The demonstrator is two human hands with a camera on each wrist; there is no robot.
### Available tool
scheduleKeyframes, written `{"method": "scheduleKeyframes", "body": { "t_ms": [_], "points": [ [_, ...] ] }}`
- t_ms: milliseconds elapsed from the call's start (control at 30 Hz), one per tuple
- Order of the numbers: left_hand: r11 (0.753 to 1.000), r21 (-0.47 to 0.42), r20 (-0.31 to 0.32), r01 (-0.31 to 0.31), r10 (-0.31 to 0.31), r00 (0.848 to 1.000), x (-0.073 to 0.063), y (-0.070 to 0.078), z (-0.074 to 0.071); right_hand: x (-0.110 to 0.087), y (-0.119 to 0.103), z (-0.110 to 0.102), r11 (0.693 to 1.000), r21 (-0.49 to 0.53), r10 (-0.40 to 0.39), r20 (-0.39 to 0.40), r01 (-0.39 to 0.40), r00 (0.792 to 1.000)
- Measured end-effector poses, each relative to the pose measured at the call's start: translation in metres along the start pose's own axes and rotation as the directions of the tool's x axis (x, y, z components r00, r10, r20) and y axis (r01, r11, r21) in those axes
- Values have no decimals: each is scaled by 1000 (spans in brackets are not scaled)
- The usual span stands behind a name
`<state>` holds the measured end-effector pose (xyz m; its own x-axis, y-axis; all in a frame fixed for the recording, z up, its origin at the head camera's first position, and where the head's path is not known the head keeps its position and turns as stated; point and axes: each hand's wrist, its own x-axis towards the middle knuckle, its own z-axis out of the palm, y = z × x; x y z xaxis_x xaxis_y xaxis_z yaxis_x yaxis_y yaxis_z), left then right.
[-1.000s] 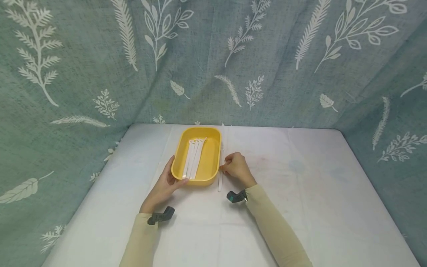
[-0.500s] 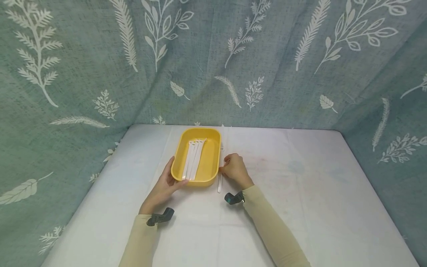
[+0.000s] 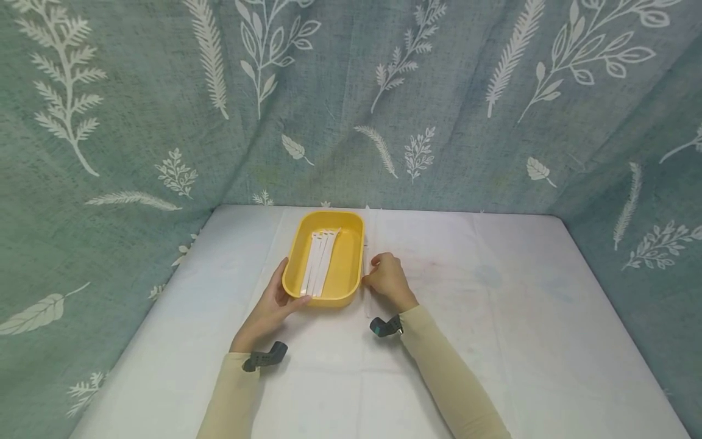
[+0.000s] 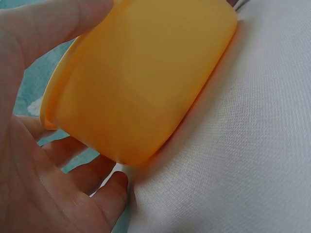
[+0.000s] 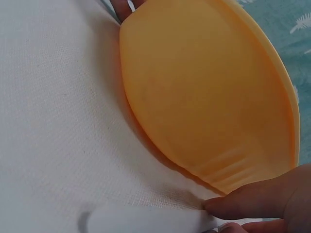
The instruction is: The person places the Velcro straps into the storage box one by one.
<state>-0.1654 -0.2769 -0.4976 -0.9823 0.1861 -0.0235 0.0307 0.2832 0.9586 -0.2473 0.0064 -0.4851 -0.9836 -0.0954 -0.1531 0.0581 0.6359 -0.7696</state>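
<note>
A yellow tray (image 3: pixel 347 259) with rounded corners stands on the white cloth. My left hand (image 3: pixel 270 308) holds its near left corner, thumb on the near rim and fingers along the outer side, as the left wrist view shows. Several slim white sticks (image 3: pixel 318 268) with small angled tips lie side by side in the tray's left half. Close along the tray's right side, my right hand (image 3: pixel 390 281) pinches another long white stick (image 5: pixel 146 221) between thumb and fingers. Its rounded end points toward the wrist camera; the hand hides its middle.
White cloth (image 3: pixel 521 341) covers the table. Green-blue fabric (image 3: pixel 340 158) with a pale leaf print hangs behind the table and at both sides. A dark wrist camera (image 3: pixel 386 326) sits on the right wrist, another (image 3: pixel 265 356) on the left.
The stick in my right hand has shifted slightly right at its near end and looks fainter and thinner, as if turned. Both hands and the tray stay nearly still.
</note>
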Motion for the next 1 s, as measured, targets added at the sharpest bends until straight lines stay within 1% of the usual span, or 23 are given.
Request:
{"method": "scheduleKeyframes", "body": {
  "t_ms": [167, 500, 767, 1000],
  "points": [
    [1000, 1, 5, -6, 6, 1000, 1, 1, 0, 0, 1, -1, 1000, 6, 4, -6, -4, 1000],
    [1000, 17, 7, -24, 23, 1000, 1, -4, 0, -1, 0, 0, 1000, 26, 3, -7, -2, 1000],
    [999, 30, 0, -10, 10, 1000, 1, -5, 0, -2, 0, 2, 1000, 15, -20, 1, 20, 1000],
    [999, 34, 3, -8, 8, 1000, 1, -4, 0, -3, -1, -3, 999, 26, -33, 4, 33, 999]
  ]
}}
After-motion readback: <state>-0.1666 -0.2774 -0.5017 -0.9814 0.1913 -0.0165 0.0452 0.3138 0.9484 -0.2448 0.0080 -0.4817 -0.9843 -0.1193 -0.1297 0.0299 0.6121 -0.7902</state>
